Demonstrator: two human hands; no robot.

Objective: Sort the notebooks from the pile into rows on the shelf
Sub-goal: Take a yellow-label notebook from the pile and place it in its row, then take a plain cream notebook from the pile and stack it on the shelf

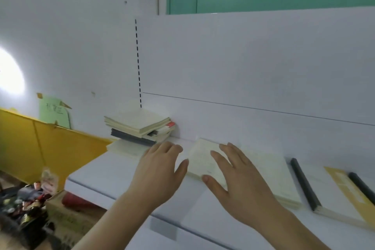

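Observation:
A pile of notebooks (140,126) leans against the back panel at the shelf's left end, cream covers on top, a grey one and a red-cornered one below. A cream notebook (200,158) lies flat on the white shelf (101,176) between my hands. My left hand (160,170) hovers open just left of it, thumb near its left edge. My right hand (237,176) rests open on its right part, fingers spread, thumb at its front edge. To the right lie another cream notebook (278,178), a black-spined notebook (304,184) and a yellow-edged one (345,191).
A white back panel (243,67) rises behind the shelf. A yellow board (40,144) and a green paper note (53,113) stand at the left. Below the shelf's left end sit a cardboard box (67,215) and a heap of small packets (26,203).

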